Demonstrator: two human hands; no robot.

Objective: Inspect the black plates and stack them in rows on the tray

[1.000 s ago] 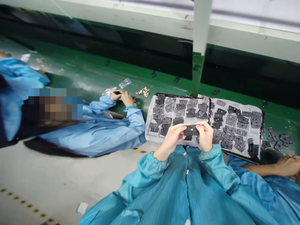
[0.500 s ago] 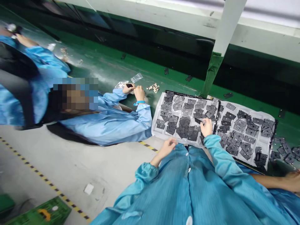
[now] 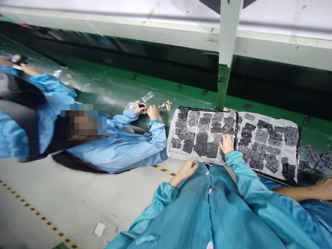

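My right hand (image 3: 226, 144) reaches over the left white tray (image 3: 169, 145), its fingertips on the dark flat plates (image 3: 212, 151) in a compartment near the tray's right edge. Its fingers are a little apart, and no plate stands out from between them. The plates are thin, dark grey rectangles with small holes, lying in loose piles. My left hand (image 3: 190, 167) rests in front of my body by the tray's near edge. Its fingers are loosely bent and apart, with nothing visible in them.
A second white tray (image 3: 280, 165) of similar plates adjoins on the right, with loose plates (image 3: 315, 160) beyond it. To the left, a co-worker's hands (image 3: 152, 112) work near small gold-coloured parts (image 3: 166, 104) and a clear bag (image 3: 148, 96). A post (image 3: 225, 69) stands behind the trays.
The dark plate that stuck out from my right fingers is no longer seen there; that hand has lowered onto the plates. The whole view has shifted, and my left hand stays near my body.
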